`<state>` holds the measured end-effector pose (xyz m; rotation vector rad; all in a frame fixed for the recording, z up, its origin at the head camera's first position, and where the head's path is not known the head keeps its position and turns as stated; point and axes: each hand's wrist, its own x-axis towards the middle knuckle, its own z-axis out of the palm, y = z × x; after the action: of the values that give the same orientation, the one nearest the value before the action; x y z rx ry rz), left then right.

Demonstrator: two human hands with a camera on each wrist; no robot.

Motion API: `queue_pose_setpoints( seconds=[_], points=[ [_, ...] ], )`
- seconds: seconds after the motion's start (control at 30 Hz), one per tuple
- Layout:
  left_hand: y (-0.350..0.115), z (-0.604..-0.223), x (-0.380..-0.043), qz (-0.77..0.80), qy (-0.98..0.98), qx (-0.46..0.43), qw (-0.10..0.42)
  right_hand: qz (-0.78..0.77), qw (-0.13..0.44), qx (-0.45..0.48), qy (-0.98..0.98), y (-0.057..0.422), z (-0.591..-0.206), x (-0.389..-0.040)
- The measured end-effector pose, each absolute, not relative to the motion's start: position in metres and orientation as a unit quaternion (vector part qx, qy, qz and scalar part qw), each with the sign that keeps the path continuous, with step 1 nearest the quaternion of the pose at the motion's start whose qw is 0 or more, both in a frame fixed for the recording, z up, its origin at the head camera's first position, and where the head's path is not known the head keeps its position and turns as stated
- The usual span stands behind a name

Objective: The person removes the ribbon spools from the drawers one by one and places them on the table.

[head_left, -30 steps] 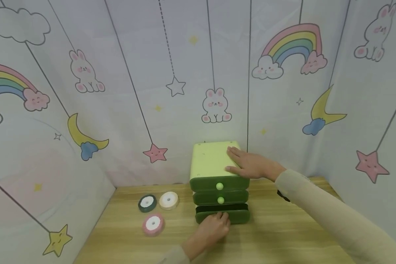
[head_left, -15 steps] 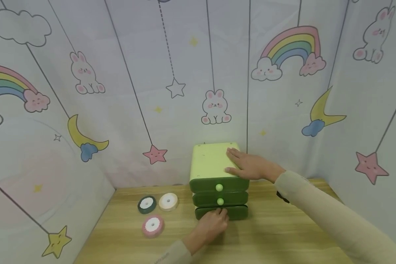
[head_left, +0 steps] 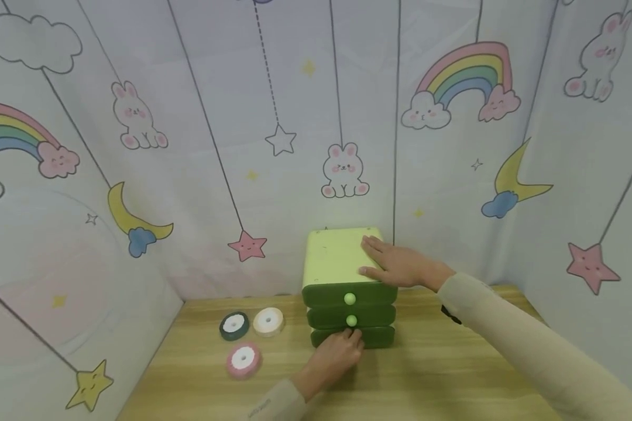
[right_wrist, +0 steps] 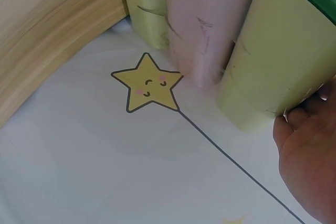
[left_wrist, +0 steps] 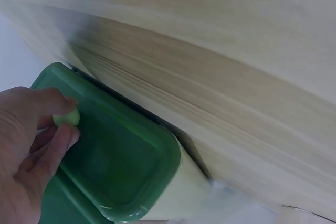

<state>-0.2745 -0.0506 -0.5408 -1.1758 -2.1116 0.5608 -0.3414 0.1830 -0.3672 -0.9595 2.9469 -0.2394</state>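
Note:
A small drawer cabinet (head_left: pixel 337 257) with a pale yellow-green top and three dark green drawer fronts stands against the back wall. My left hand (head_left: pixel 337 354) is at the bottom drawer (head_left: pixel 380 337), which sits about level with the fronts above it. In the left wrist view, thumb and fingers pinch that drawer's round light green knob (left_wrist: pixel 67 117). My right hand (head_left: pixel 397 264) rests on the right part of the cabinet top with fingers extended. The right wrist view shows this hand (right_wrist: pixel 310 156) along the cabinet's edge, its fingertips partly hidden.
On the wooden table (head_left: pixel 200 386), left of the cabinet, lie three ribbon rolls: a dark green roll (head_left: pixel 226 332), a cream roll (head_left: pixel 276 332) and a pink roll (head_left: pixel 237 368). Printed cloth walls (head_left: pixel 216 117) enclose the back and both sides.
The bottom drawer has slid inward with my left hand on its knob, and the dark gap above its front has gone. My right hand has stayed on the cabinet top.

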Motion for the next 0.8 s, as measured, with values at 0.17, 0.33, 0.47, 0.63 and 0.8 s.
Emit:
queue_pose_setpoints(
  seconds=[0.17,0.33,0.47,0.63,0.8],
  points=[
    [-0.051,-0.540,-0.276,0.215,-0.804,-0.447,0.328,-0.077,0.017,-0.307,0.948,0.183,-0.365,-0.340],
    [-0.051,-0.541,-0.276,0.212,-0.804,-0.449,0.328,-0.076,0.020,-0.309,0.948,0.183,-0.366,-0.342],
    [-0.052,-0.542,-0.275,0.206,-0.807,-0.449,0.322,-0.077,0.020,-0.310,0.947,0.183,-0.366,-0.343],
    [-0.052,-0.540,-0.272,0.193,-0.823,-0.442,0.300,-0.082,0.020,-0.311,0.947,0.184,-0.366,-0.344],
    [-0.054,-0.537,-0.266,0.149,-0.849,-0.431,0.268,-0.085,0.025,-0.309,0.947,0.184,-0.363,-0.344]
  ],
)
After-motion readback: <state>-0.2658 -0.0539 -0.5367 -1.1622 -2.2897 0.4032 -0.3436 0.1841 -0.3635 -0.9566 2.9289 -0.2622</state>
